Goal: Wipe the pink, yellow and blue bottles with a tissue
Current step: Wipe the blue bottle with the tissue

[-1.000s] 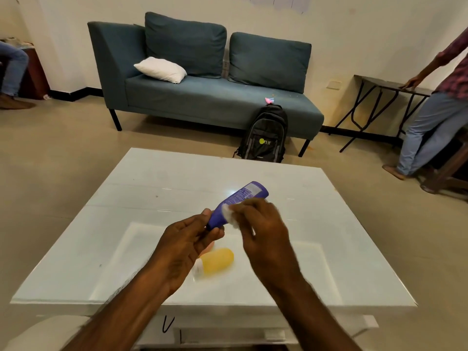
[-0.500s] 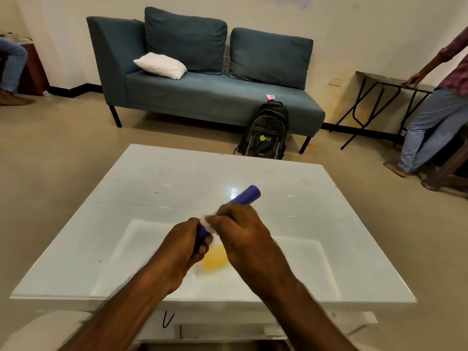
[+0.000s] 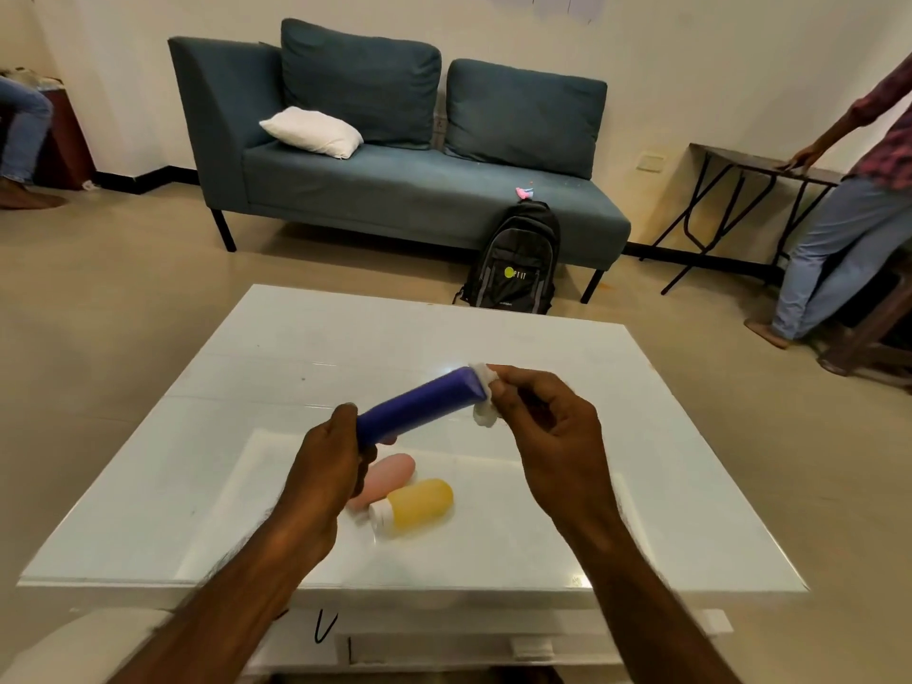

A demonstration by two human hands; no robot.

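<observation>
Head view: left hand (image 3: 321, 478) grips the blue bottle (image 3: 419, 406); right hand (image 3: 548, 436) pinches a tissue (image 3: 484, 394) against its far end, apparently touching.

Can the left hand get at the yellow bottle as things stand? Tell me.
Probably not yet: the left hand is full, gripping the blue bottle. The yellow bottle lies uncovered on the table just below it.

Glossy white table (image 3: 276, 367), smooth matt blue bottle (image 3: 419, 406), soft crumpled tissue (image 3: 484, 412).
</observation>
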